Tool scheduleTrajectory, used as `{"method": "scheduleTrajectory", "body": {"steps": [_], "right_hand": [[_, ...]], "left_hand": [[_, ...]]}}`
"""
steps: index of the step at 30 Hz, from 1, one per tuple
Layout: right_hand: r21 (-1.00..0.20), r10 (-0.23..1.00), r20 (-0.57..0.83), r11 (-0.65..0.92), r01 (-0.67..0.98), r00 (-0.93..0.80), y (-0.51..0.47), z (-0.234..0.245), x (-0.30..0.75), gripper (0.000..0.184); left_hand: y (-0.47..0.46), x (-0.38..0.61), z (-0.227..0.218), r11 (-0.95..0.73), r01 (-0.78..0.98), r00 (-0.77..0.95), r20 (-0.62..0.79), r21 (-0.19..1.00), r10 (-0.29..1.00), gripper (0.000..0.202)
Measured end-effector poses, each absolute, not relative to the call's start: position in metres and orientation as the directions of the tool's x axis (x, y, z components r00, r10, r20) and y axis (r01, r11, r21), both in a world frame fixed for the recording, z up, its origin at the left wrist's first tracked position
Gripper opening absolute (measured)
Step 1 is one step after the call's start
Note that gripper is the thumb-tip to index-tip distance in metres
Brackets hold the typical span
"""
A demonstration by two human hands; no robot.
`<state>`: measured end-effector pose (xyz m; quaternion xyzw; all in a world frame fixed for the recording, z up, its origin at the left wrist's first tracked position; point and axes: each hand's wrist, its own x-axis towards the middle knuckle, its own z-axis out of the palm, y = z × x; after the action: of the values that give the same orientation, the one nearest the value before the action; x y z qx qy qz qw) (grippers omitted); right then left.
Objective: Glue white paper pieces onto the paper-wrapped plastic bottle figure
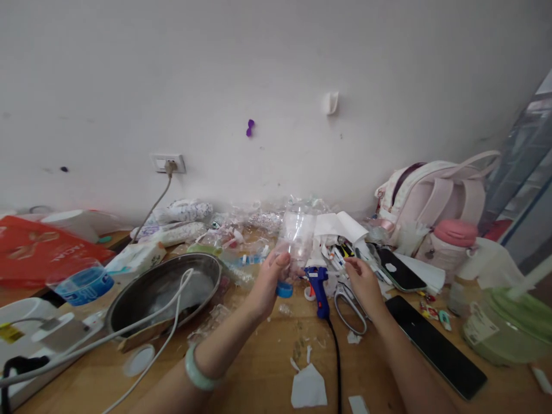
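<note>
My left hand (272,276) is wrapped round a clear plastic bottle (297,230), tilted with its blue cap (284,289) at the bottom. Just right of it is a blue hot glue gun (319,290), its nozzle toward the bottle and its black cord running down the table. A pale glue stick (335,274) juts from the gun's back. The fingers of my right hand (361,282) are closed at that stick's outer end. Beneath this hand lie grey-handled scissors (350,310). My right fingertips are partly blurred.
A dark round pan (125,293) with a white cable across it sits at left, near a power strip (64,345). Two phones (435,345), a green-lidded cup (504,328) and a pink backpack (435,190) stand right. Plastic scraps (259,215) line the wall; paper pieces (309,388) lie in front.
</note>
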<state>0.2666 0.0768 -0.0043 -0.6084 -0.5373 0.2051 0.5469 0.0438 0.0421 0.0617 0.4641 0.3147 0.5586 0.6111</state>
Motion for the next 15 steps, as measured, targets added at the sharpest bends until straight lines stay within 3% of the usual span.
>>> {"method": "scheduleTrajectory", "body": {"steps": [4,8,10,12,15], "right_hand": [[-0.848,0.824,0.455,0.286,0.446,0.338,0.068,0.003,0.261,0.034],[-0.663,0.648,0.717,0.521,0.538,0.257,0.049,0.014,0.249,0.021],[-0.590,0.615,0.773,0.603,0.536,0.159,0.039,0.017,0.241,0.019],[-0.574,0.640,0.768,0.660,0.484,0.038,0.031,0.016,0.232,0.026],[-0.603,0.684,0.716,0.706,0.370,-0.140,0.022,0.005,0.215,0.050]], "left_hand": [[0.027,0.024,0.044,-0.106,-0.179,0.093,0.124,0.978,0.988,0.058],[0.021,0.013,0.022,-0.222,0.075,-0.016,0.224,0.972,0.975,0.071],[0.020,0.008,0.012,-0.191,0.185,-0.010,0.196,0.964,0.980,0.071],[0.017,0.004,0.005,-0.205,0.303,0.081,0.189,0.931,0.979,0.072],[0.010,0.001,0.000,-0.238,0.368,0.140,0.199,0.899,0.970,0.071]]}}
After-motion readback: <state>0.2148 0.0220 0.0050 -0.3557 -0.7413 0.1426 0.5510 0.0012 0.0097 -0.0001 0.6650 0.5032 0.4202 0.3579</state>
